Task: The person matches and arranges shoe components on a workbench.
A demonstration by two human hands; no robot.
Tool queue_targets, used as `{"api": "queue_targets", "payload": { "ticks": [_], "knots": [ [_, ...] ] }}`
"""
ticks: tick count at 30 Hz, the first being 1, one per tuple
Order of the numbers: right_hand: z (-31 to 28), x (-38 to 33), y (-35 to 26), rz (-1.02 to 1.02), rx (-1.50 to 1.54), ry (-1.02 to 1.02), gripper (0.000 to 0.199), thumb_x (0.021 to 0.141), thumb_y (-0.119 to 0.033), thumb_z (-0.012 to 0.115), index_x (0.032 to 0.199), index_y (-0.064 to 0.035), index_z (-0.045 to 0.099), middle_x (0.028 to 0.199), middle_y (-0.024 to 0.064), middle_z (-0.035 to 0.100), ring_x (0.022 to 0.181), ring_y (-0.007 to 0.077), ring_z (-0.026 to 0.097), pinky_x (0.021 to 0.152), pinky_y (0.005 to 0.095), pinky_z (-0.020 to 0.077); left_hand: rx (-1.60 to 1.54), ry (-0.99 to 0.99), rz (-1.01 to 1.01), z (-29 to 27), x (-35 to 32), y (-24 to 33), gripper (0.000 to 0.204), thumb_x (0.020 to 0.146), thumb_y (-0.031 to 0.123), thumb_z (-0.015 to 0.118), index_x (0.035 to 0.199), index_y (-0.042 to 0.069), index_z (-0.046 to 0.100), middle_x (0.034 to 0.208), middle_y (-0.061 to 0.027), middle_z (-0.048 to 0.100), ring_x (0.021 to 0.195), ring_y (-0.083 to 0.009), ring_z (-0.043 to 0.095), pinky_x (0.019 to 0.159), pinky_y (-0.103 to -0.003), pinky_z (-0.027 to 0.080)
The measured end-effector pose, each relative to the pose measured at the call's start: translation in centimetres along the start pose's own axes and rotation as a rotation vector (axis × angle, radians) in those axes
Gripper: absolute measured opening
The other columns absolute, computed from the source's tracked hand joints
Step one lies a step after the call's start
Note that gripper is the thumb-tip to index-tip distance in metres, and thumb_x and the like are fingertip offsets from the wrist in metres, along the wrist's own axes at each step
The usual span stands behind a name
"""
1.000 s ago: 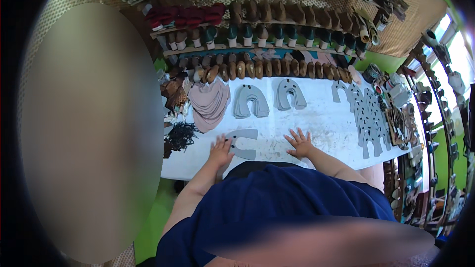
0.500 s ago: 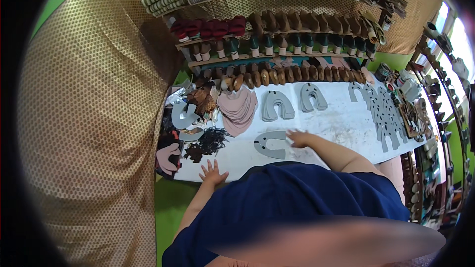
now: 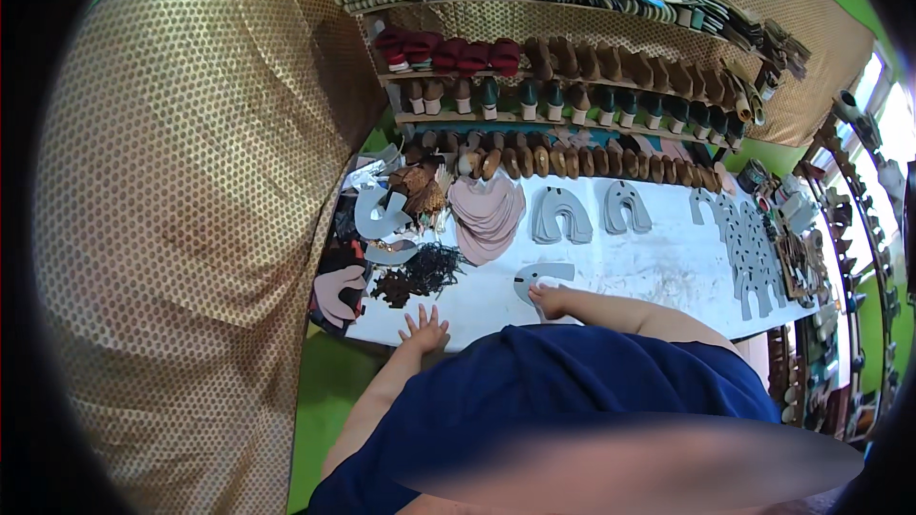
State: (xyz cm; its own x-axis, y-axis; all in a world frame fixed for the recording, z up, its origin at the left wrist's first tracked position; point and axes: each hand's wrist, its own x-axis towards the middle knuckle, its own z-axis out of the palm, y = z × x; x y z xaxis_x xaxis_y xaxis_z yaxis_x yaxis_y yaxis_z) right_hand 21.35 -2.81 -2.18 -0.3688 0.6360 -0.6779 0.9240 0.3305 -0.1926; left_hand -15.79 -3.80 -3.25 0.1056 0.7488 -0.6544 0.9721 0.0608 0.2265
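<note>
A grey U-shaped shoe-upper piece (image 3: 551, 271) lies flat on the white-covered table, its curved end to the left with a small dark mark on it. Over its lower part rests my right hand (image 3: 547, 300), fingers drawn together and pointing left. Whatever those fingers hold, if anything, is hidden, and the hand covers much of the piece's lower arm. My left hand (image 3: 425, 329) is spread on the table's near edge, holding nothing, below a tangle of black strips (image 3: 434, 269).
Stacked grey U-shaped pieces (image 3: 561, 217) lie farther back, beside pink cut pieces (image 3: 487, 219). More dark-spotted grey pieces (image 3: 749, 253) overlap at the right, near tools and containers. Racks of shoes (image 3: 611, 165) rise behind the table; a gold patterned curtain (image 3: 200, 181) hangs at left.
My right hand has gone left from the open end of the U-shaped piece to over its lower part, its fingers closing together. My left hand stays spread on the edge. The view has shifted slightly.
</note>
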Motion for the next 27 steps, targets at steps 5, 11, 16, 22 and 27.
{"api": "queue_targets", "payload": {
  "ticks": [5, 11, 16, 22, 27],
  "knots": [
    [-3.3, 0.0, -2.0, 0.196, 0.053, 0.064, 0.072, 0.09, -0.02, 0.041, 0.156, -0.0094, 0.017, 0.165, 0.0085, 0.008, 0.15, 0.0292, 0.02, 0.117, 0.0545, 0.0228, 0.032, -0.05, -0.015, 0.1, -0.2, 0.2, 0.081, 0.094, 0.067, 0.033, 0.157, 0.032, -0.005, 0.163, -0.0049, -0.021, 0.145, -0.0481, -0.018, 0.108, -0.075, 0.003],
    [-1.5, 4.1, 0.5, 0.114, 0.003, -0.019, 0.071, 0.092, -0.023, 0.042, 0.156, -0.0077, 0.016, 0.164, 0.0106, 0.012, 0.148, 0.0308, 0.025, 0.115, 0.0597, 0.0234, 0.017, -0.041, 0.025, -0.8, -0.6, 0.1, 0.083, 0.094, 0.07, 0.032, 0.157, 0.032, -0.005, 0.163, -0.0056, -0.021, 0.145, -0.0488, -0.018, 0.107, -0.076, 0.004],
    [-1.5, 1.1, -3.2, 0.192, -0.021, -0.188, 0.072, 0.092, -0.025, 0.04, 0.155, -0.002, 0.013, 0.164, 0.0146, 0.008, 0.147, 0.0349, 0.026, 0.114, 0.0632, 0.0204, -0.016, -0.025, 0.032, -0.7, -0.2, 0.2, 0.083, 0.093, 0.072, 0.03, 0.157, 0.033, -0.006, 0.163, -0.0041, -0.021, 0.146, -0.0469, -0.018, 0.108, -0.075, 0.003],
    [-3.7, -0.8, -4.9, 0.267, -0.068, -0.162, 0.073, 0.092, -0.024, 0.04, 0.156, -0.0036, 0.012, 0.165, 0.0106, 0.002, 0.146, 0.0356, 0.028, 0.113, 0.0672, 0.0186, -0.01, -0.044, 0.013, -0.5, 0.1, -0.1, 0.084, 0.092, 0.073, 0.031, 0.157, 0.034, -0.004, 0.163, -0.0036, -0.022, 0.146, -0.0464, -0.019, 0.108, -0.074, 0.002],
    [-5.1, -0.5, -4.4, 0.28, 0.011, -0.193, 0.071, 0.092, -0.023, 0.044, 0.155, -0.0026, 0.018, 0.165, 0.0112, 0.008, 0.145, 0.0332, 0.03, 0.111, 0.0675, 0.0251, -0.019, -0.028, 0.019, -0.5, -0.3, 0.0, 0.085, 0.091, 0.074, 0.032, 0.157, 0.034, -0.003, 0.163, -0.0031, -0.021, 0.146, -0.0454, -0.02, 0.109, -0.074, 0.001]
  ]
}}
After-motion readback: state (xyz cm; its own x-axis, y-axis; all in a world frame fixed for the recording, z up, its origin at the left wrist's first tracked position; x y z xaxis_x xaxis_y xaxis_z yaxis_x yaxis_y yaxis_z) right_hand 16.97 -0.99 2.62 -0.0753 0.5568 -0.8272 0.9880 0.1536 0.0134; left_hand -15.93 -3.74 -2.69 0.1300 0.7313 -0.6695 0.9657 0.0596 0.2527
